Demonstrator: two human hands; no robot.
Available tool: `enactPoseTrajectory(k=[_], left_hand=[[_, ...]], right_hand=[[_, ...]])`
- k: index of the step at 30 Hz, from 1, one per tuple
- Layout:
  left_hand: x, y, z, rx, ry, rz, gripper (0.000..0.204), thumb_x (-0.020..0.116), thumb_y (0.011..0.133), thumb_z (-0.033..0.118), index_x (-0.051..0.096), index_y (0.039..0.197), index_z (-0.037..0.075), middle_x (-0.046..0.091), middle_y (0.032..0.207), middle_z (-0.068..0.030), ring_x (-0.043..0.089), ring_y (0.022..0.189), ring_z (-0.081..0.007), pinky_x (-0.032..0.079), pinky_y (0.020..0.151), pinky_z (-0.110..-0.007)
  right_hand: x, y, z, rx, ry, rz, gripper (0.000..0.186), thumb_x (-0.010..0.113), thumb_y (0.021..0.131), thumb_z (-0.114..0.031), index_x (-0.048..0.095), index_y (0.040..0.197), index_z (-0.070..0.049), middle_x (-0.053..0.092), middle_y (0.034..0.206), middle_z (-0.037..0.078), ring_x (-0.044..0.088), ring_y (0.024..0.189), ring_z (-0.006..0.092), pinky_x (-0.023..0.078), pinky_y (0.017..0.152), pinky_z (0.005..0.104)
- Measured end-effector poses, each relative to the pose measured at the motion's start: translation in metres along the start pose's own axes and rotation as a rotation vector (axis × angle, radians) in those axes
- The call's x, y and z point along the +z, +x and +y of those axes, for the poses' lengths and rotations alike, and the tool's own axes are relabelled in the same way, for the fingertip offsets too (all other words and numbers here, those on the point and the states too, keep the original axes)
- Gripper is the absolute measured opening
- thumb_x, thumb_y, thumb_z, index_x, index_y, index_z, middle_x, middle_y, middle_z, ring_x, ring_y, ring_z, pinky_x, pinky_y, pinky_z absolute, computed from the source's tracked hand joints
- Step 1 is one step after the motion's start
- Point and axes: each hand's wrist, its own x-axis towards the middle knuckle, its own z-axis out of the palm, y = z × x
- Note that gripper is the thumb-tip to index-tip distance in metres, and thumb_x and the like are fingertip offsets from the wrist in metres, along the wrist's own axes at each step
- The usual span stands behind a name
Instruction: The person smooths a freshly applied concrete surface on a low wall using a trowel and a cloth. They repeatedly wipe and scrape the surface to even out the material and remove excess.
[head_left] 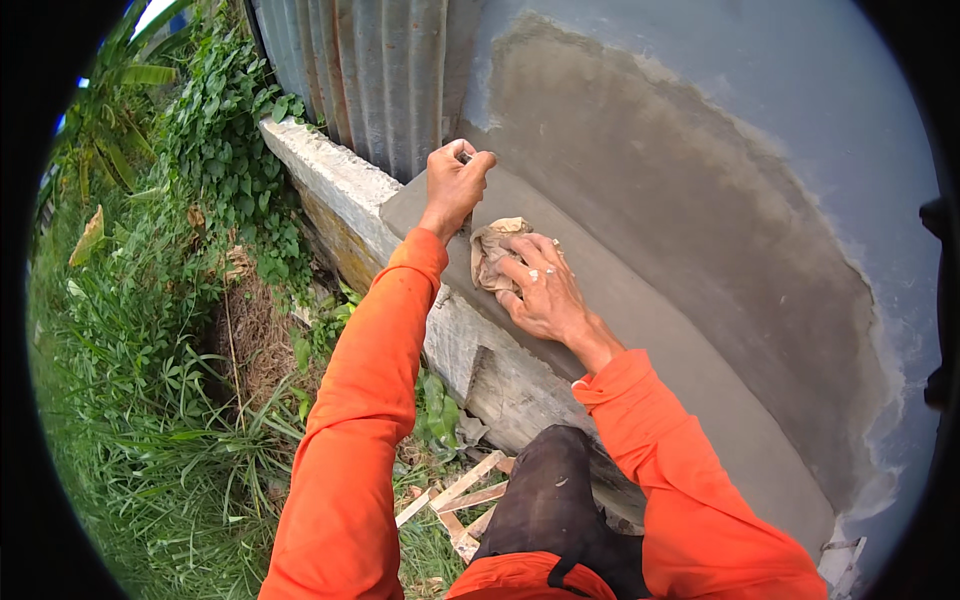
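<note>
Left arm: reaches forward nearly straight from the lower edge, orange sleeve (355, 430) down to the wrist.
Left hand: raised at the ledge's far end; left hand (454, 192) bent into a loose fist, thumb across toward the right.
Left grip: fingers curled in; a small dark bit shows between them, but whether it is a held object cannot be told.
Right arm: slants inward from the lower right, forearm angled up and to the left.
Right hand: right hand (548, 297) palm down, fingers bent and pointing left, pale specks on the knuckles.
Right grip: partly closed, fingers over the rag (492, 258).
Rag: crumpled, grey-brown, under the right fingers at the ledge's left edge, just below the left hand.
Ledge: smooth grey ledge (650, 320), running from the far end toward the lower right.
Wall: blue-grey wall (800, 75) with a broad brown-grey patch (690, 180) above the ledge.
Far end: corrugated sheet (365, 75), upright.
Left side: grass (140, 480) and leafy vines (225, 150).
</note>
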Motion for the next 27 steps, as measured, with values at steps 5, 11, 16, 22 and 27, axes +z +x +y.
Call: enactPoseTrajectory(k=[5, 11, 16, 22, 27], left_hand=[[0.003, -0.001, 0.000, 0.027, 0.061, 0.032, 0.025, 0.074, 0.093, 0.009, 0.055, 0.079, 0.009, 0.057, 0.061, 0.0013, 0.052, 0.049, -0.0075, 0.042, 0.045, -0.027], [-0.002, 0.002, -0.010, 0.069, 0.037, 0.005, 0.024, 0.074, 0.093, 0.009, 0.054, 0.081, 0.010, 0.056, 0.060, 0.0021, 0.051, 0.049, -0.0064, 0.040, 0.044, -0.027], [0.000, 0.008, -0.022, 0.168, 0.111, 0.067, 0.025, 0.074, 0.093, 0.009, 0.054, 0.079, 0.009, 0.055, 0.059, 0.0032, 0.050, 0.048, -0.0060, 0.038, 0.044, -0.026], [-0.003, 0.008, -0.021, 0.256, 0.124, 0.060, 0.021, 0.074, 0.092, 0.007, 0.058, 0.077, 0.007, 0.060, 0.063, 0.0033, 0.051, 0.054, -0.0030, 0.038, 0.046, -0.025], [0.001, 0.005, -0.018, 0.139, 0.095, 0.082, 0.024, 0.074, 0.089, 0.010, 0.055, 0.074, 0.004, 0.054, 0.064, 0.0038, 0.046, 0.060, -0.0046, 0.038, 0.051, -0.028]], right_hand=[[-0.014, 0.014, 0.013, 0.126, -0.076, 0.002, 0.039, 0.083, 0.088, -0.026, 0.075, 0.121, -0.008, 0.059, 0.151, 0.017, 0.049, 0.145, 0.0408, 0.043, 0.120, 0.0549], [-0.012, 0.005, 0.010, -0.044, -0.061, -0.167, 0.034, 0.084, 0.088, -0.025, 0.074, 0.115, -0.007, 0.060, 0.146, 0.016, 0.053, 0.142, 0.0404, 0.045, 0.117, 0.0578], [-0.007, -0.008, 0.064, 0.189, -0.049, -0.030, 0.043, 0.080, 0.092, -0.024, 0.069, 0.129, -0.004, 0.060, 0.148, 0.019, 0.054, 0.140, 0.0412, 0.044, 0.119, 0.0569], [0.062, 0.124, 0.080, 0.096, -0.178, -0.067, 0.061, 0.072, 0.098, -0.029, 0.058, 0.152, -0.005, 0.055, 0.158, 0.019, 0.053, 0.142, 0.0416, 0.044, 0.122, 0.0527], [-0.009, 0.049, 0.074, 0.141, -0.096, -0.189, 0.062, 0.073, 0.095, -0.028, 0.061, 0.153, -0.008, 0.056, 0.160, 0.017, 0.053, 0.143, 0.0399, 0.043, 0.124, 0.0507]])
